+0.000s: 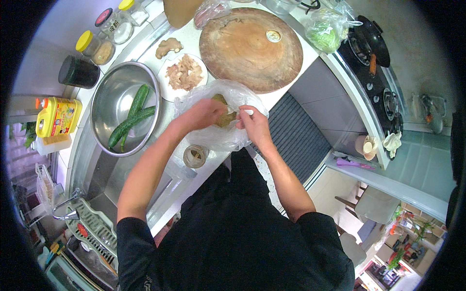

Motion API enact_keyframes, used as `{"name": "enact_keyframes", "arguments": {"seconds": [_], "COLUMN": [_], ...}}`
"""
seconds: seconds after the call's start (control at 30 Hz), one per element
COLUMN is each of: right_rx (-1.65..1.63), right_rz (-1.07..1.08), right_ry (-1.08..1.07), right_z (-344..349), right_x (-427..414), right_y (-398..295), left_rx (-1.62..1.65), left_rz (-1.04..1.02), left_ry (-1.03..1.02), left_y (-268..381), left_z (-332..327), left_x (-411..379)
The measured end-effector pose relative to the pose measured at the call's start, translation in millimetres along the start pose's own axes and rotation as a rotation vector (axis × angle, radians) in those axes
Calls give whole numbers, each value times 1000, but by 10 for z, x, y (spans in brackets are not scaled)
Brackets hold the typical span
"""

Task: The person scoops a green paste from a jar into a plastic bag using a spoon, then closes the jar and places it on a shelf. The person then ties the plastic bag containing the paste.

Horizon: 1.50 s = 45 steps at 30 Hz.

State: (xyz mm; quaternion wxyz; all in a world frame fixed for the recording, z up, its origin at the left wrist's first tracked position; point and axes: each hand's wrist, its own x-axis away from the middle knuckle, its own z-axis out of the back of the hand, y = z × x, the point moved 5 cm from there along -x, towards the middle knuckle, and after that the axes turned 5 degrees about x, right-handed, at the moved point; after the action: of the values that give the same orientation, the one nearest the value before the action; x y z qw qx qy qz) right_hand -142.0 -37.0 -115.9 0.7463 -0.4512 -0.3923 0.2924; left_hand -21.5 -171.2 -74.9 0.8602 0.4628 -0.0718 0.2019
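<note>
A clear plastic bag [218, 140] lies spread at the counter's front edge, with a brownish-green, powdery mass [226, 123] in its opening. My right hand [256, 125] grips the handle of a white spoon [230, 108], whose bowl is over the mass. My left hand [207, 113] reaches in from the other side, blurred, its fingertips at the mass; whether it pinches anything is hidden. Just below the bag stands an open glass jar [196, 157]. A round jar lid [273, 35] rests on the round wooden chopping board [247, 54] beyond.
Left of the bag are a plate [164, 82] of sliced meat, a ginger root [169, 48] and a steel basin [100, 120] holding two cucumbers [134, 118]. Capped jars [91, 47] line the wall. Bagged greens [324, 32] and a gas stove with a wok [371, 40] are at right.
</note>
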Motion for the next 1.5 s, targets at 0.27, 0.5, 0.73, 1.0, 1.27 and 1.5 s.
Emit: {"name": "enact_keyframes", "arguments": {"seconds": [0.27, 0.5, 0.73, 1.0, 1.27, 1.5], "right_rx": [119, -216, -413, -532, -553, -553], "right_rz": [-21, -155, -293, -320, -283, -256], "right_ry": [-93, -149, -211, -234, -238, -227], "right_z": [-49, -118, -140, -36, 72, 145], "right_x": [34, -131, -174, -88, -35, 3], "right_y": [-262, 8, 124, 95, -35, -65], "left_rx": [63, 88, 369, 504, 379, 532], "left_rz": [-164, -186, -28, 172, 292, 278], "left_ry": [192, 183, 371, 827, 684, 775], "left_y": [71, 94, 318, 20, -201, -284], "left_z": [22, 142, 428, 162, -822, -1019], "left_x": [-381, -201, 289, 1864, 1919, 1611]}}
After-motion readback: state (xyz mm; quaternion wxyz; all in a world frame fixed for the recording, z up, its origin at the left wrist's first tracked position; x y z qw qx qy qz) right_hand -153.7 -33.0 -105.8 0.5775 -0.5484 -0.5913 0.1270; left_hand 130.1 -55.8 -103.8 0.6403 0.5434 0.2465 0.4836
